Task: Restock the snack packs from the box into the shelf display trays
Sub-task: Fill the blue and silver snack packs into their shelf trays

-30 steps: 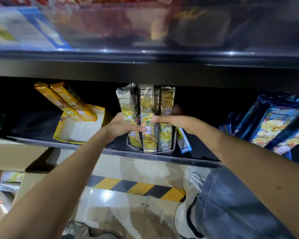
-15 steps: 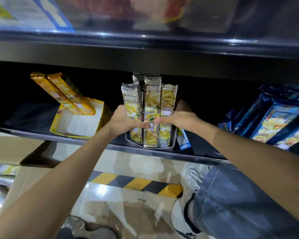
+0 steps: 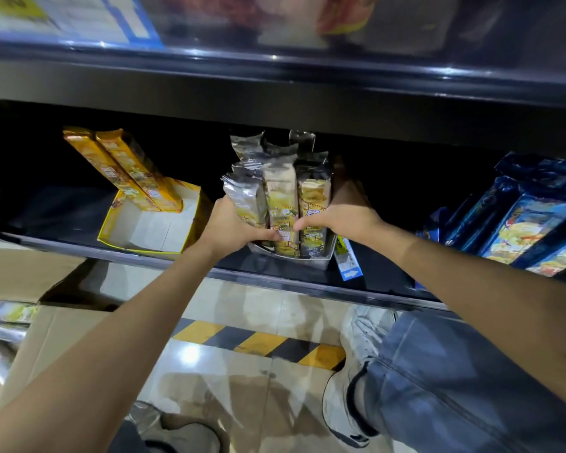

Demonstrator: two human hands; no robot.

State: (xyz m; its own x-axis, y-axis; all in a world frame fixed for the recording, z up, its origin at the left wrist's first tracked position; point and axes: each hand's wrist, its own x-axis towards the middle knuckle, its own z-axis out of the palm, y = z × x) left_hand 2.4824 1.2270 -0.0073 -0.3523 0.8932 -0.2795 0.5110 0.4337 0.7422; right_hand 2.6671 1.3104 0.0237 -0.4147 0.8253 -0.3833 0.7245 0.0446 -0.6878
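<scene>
Several silver-and-yellow snack packs (image 3: 281, 204) stand upright in a silver display tray (image 3: 321, 261) on the dark shelf. My left hand (image 3: 232, 225) clasps the left side of the bunch, thumb across the front. My right hand (image 3: 343, 217) clasps the right side, its thumb meeting the left one in front. The brown cardboard box (image 3: 30, 322) sits open at the lower left on the floor, with more silver packs (image 3: 4, 325) inside.
A yellow tray (image 3: 151, 230) to the left holds two leaning orange packs (image 3: 128, 171). Blue snack packs (image 3: 520, 217) fill the shelf's right side. A blue price tag (image 3: 348, 261) lies beside the silver tray. The upper shelf edge (image 3: 275, 89) hangs overhead. My knee and shoe are lower right.
Both hands stay clasped around the silver packs; the bunch has been pushed slightly deeper and squeezed tighter in its tray. The view has tilted down a little.
</scene>
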